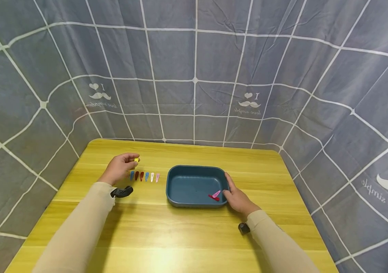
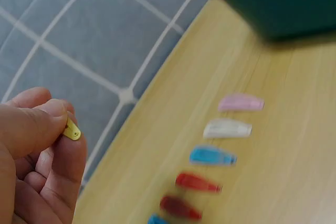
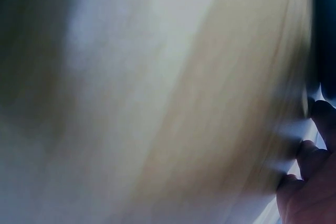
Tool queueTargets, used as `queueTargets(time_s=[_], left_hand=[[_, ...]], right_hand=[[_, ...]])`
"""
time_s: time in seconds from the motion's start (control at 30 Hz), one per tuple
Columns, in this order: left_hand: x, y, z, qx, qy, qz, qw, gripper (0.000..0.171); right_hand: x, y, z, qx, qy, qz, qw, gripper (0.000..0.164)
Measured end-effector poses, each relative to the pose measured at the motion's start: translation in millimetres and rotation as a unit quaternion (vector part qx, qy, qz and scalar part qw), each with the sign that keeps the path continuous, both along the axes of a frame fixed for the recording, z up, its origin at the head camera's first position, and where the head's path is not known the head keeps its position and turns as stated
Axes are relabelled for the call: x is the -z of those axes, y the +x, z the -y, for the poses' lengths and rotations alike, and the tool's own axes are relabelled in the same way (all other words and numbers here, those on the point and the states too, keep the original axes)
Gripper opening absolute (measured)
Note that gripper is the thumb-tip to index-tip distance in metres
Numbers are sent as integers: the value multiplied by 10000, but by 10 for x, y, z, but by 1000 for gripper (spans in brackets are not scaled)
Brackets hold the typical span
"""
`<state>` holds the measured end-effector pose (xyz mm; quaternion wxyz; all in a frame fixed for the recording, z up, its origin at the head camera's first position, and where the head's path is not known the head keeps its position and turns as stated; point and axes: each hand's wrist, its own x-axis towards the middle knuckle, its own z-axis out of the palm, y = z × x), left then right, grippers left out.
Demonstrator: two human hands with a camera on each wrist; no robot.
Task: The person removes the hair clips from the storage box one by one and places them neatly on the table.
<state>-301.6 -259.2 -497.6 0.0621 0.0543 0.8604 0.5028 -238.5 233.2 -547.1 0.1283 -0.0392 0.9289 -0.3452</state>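
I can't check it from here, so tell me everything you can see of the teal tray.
The teal tray is a rounded rectangle, open on top, with raised walls; it looks like smooth plastic. It sits upright on the wood-look table, long sides running left to right. The right hand grips its right end. Inside, near the front right corner, a pink clip overlaps at least one red clip.

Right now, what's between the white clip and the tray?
In the head view, a pink clip lies beside the white clip; from there to the tray, just bare tabletop.
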Motion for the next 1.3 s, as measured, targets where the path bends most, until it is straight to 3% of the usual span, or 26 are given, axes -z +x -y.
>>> queueTargets(time_s=[0.2,0.47,0.7,0.9,1.3], left_hand=[[105,-17,212,-350,222,40,9991,47],[194,-11,436,-601,-297,125,9977,46],[243,-21,545,-588,-509,269,9966,47],[389,-58,617,-548,-721,339,9953,48],[534,-77,625,-493,-1078,483,9918,43]], right_hand=[[16,-17,-1,53,-9,22,10000,73],[4,-27,5,-22,-44,102,9999,74],[-6,-32,5,36,7,148,9999,74],[-10,-42,6,42,8,165,9999,74],[8,-56,-3,54,38,211,9998,75]])
